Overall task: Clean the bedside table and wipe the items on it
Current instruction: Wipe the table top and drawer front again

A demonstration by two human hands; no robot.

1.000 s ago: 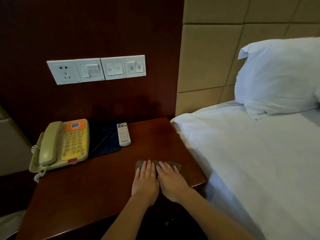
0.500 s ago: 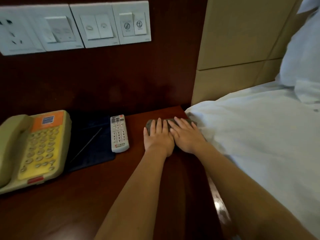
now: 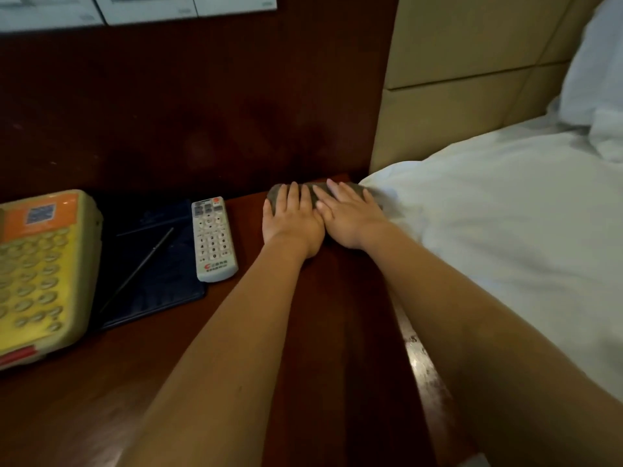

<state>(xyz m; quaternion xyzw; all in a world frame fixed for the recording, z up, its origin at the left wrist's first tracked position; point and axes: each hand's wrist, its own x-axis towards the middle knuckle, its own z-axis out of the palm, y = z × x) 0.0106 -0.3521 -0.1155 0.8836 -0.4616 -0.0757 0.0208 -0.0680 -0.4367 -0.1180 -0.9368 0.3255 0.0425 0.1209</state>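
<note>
Left hand point(image 3: 292, 221) and right hand point(image 3: 350, 217) lay flat, fingers extended, side by side pressing a grey cloth point(image 3: 354, 189) onto the desk point(image 3: 337, 332) at its far corner, against the bed point(image 3: 505, 230). Remote point(image 3: 213, 238) just left; pad point(image 3: 158, 264), pen point(image 3: 141, 264) and phone point(image 3: 40, 271) beyond.

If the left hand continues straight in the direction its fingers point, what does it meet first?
Most likely the dark wooden wall panel behind the table; the left hand is flat on the grey cloth near the back edge. Depth is unclear.
</note>
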